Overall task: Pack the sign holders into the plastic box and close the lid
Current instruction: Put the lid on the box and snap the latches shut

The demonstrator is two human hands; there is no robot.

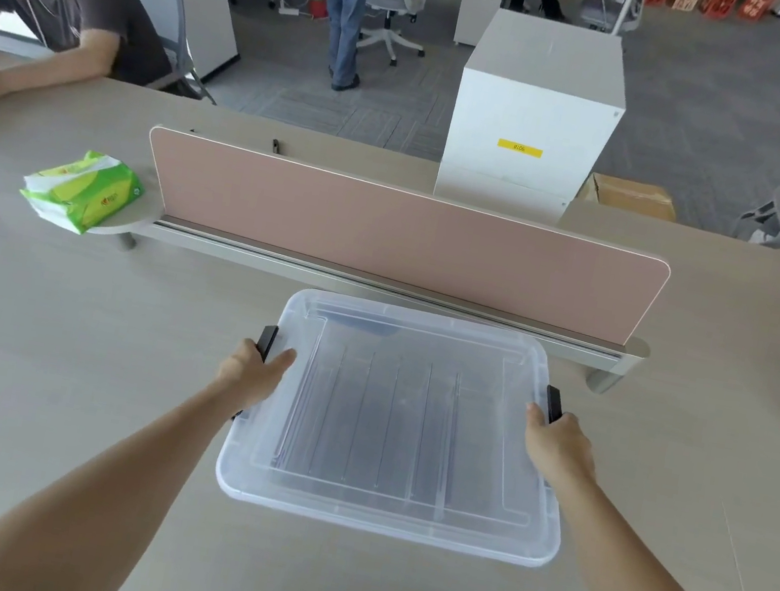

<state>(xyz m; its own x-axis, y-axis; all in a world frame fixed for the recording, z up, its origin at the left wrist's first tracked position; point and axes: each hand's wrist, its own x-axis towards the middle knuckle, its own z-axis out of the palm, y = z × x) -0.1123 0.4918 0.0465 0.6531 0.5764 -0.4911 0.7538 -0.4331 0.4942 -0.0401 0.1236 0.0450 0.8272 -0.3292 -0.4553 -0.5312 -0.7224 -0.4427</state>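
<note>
Plastic box (386, 513) sat on the pale worktop (52, 366), centre of view, just in front of the pink divider panel (403, 240). Clear lid (413, 346) lay flat on top, covering the whole box. Through the lid, several sign holders (385, 430) showed as upright clear sheets standing in a row, edges running front to back; exact count hard to make out through the plastic.

Left hand (255, 368) was at the box's left side, thumb resting on the lid edge, fingers curled down over the black latch (266, 341) there. Right hand (558, 437) mirrored it on the right side, thumb on the lid, fingers wrapped at the other black latch (553, 403). Both hands narrow, gripping the box sides. Could not tell whether the latches were snapped down or still loose.

Green tissue pack (83, 191) lay on the worktop to the left, near the divider's left end, well apart from the box. Beyond the divider stood a white cabinet (535, 112) with a yellow label. A seated person (53, 6) leaned on the far left of the worktop.
</note>
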